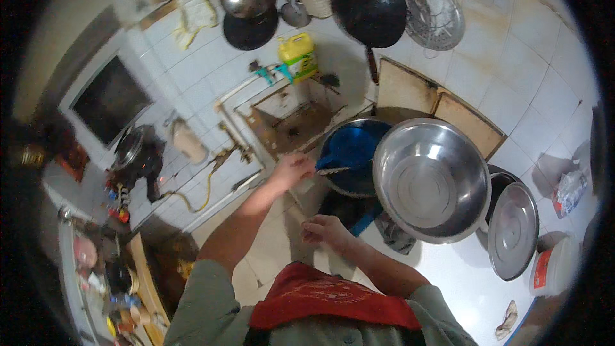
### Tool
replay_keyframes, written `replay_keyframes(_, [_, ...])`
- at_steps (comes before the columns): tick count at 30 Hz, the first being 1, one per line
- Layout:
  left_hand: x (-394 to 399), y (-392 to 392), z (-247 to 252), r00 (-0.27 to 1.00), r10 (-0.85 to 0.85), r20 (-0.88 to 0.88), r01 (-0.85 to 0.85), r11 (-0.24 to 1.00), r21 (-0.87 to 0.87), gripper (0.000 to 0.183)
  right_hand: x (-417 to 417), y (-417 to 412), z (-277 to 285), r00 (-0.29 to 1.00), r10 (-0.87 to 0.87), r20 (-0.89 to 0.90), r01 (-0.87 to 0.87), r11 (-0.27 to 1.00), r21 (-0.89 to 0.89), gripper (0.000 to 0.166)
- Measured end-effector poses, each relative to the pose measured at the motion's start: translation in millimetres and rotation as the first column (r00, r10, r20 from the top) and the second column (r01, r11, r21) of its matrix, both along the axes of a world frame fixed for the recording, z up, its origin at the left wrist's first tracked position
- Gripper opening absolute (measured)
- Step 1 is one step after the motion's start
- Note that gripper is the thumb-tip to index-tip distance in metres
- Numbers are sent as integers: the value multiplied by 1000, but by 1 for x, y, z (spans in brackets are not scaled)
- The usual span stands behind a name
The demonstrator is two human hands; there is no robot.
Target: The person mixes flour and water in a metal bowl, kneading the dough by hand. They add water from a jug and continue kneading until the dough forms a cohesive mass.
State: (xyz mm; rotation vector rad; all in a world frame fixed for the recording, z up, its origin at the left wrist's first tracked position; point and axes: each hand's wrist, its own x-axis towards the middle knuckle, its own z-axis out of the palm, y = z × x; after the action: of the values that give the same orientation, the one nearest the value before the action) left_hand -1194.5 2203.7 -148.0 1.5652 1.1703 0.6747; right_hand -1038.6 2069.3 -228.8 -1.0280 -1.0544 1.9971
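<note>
My left hand (294, 170) is closed at the left side of a large metal pot, around the handle end of a blue plastic dipper (348, 146). The dipper's round bowl lies over the pot's inside. By the same fingers a thin greyish strip (335, 170) points right; what it is I cannot tell. My right hand (322, 230) is lower, in front of the pot, fingers loosely curled and nothing seen in them. A wide stainless steel basin (425, 182) stands tilted just right of the pot and overlaps its rim.
A grimy sink (302, 120) is beyond my left hand, with a yellow jug (298, 55) on its back ledge. Right of the basin leans a metal lid (513, 231). A gas stove (139, 158) is at the left. Woks (369, 5) hang on the wall.
</note>
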Motion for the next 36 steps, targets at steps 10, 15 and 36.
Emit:
replay_keyframes(10, [188,305,-94,936,-144,321,163,986,-33,36,16,98,-6,836,-544,66,548,826,-131,34])
replay_keyframes(15, [225,484,-170,980,-11,201,-45,961,272,51,-4,107,15,714,-700,-7,699,714,-38,34])
replay_keyframes(36, [146,447,-96,761,420,495,-126,844,-522,50,-57,46,50,-110,-931,348,993,-121,-10,41])
